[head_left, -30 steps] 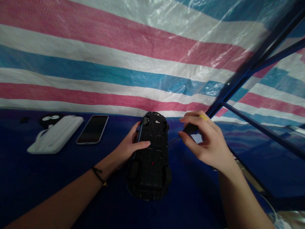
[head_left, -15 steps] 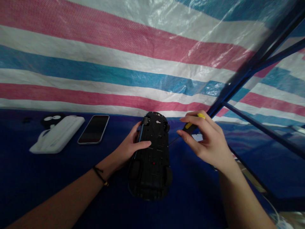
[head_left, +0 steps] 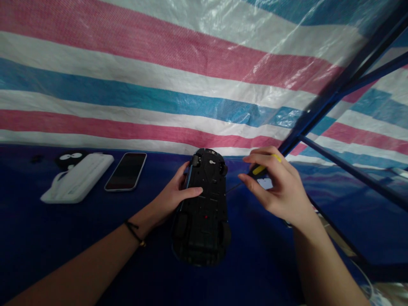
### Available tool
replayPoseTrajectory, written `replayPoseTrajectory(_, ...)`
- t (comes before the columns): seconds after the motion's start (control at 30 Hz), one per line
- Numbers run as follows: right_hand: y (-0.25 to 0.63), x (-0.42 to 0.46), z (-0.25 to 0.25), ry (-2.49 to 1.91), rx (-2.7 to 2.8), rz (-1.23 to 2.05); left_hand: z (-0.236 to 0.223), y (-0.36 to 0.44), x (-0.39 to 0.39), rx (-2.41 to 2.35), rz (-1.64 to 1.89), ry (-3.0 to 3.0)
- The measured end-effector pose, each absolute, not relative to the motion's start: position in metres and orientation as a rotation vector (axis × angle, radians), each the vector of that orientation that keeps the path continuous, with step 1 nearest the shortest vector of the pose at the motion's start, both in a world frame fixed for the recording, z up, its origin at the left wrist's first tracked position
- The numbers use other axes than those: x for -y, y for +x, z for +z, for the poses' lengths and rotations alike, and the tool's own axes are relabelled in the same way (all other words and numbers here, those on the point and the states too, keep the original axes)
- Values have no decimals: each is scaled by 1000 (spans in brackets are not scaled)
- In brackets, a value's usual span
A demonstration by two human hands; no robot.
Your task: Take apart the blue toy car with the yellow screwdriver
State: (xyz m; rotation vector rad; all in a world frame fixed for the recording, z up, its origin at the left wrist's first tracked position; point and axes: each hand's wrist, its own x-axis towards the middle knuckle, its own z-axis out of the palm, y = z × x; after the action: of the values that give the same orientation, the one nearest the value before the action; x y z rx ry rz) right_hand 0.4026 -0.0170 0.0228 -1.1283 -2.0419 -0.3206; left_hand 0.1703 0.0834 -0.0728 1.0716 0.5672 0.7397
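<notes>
Head view, looking forward and down. An upside-down toy car (head_left: pixel 200 221), black underside uppermost, lies at the centre of a dark blue tabletop (head_left: pixel 79 259). The left hand (head_left: pixel 177 196) braces the car from the side, its fingers (head_left: pixel 191 193) closed together and resting across the underside. The right hand (head_left: pixel 277 187) is raised beside the car, with its fingers (head_left: pixel 267 158) curled around a small screwdriver (head_left: pixel 259 171). The tool has a black and yellow handle, and its thin shaft slants low toward the car's edge.

Technique, as judged from this hold: the left hand should keep the body pinned flat, while the shaft is best stood square to any fastener rather than left slanting, so that the tip does not slip.

Limits of view: the shaft tip is hard to make out against the dark car and cloth, so contact with the car cannot be confirmed. No screw can be picked out on the black plastic. The fingers hide much of the handle, and a pale patch behind the right hand cannot be identified.

Further left lie a smartphone (head_left: pixel 126 171), a white case (head_left: pixel 76 178) and a small black item with eye-like marks (head_left: pixel 70 160). A striped tarpaulin (head_left: pixel 159 85) hangs behind.
</notes>
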Motion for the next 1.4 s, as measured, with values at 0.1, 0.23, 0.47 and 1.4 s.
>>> replayPoseTrajectory(0.1, 403, 17, 23, -1130, 2048, -246, -72, 171, -83, -574, 747, 1077)
replayPoseTrajectory(0.23, 403, 16, 22, -1119, 2024, -263, -72, 171, -83, -574, 742, 1090)
replayPoseTrajectory(0.47, 408, 15, 19, -1145, 1996, -148, -74, 170, -84, -555, 739, 1091)
replayPoseTrajectory(1.4, 410, 2, 6, -982, 1892, -127, -62, 169, -85, -770, 700, 1191)
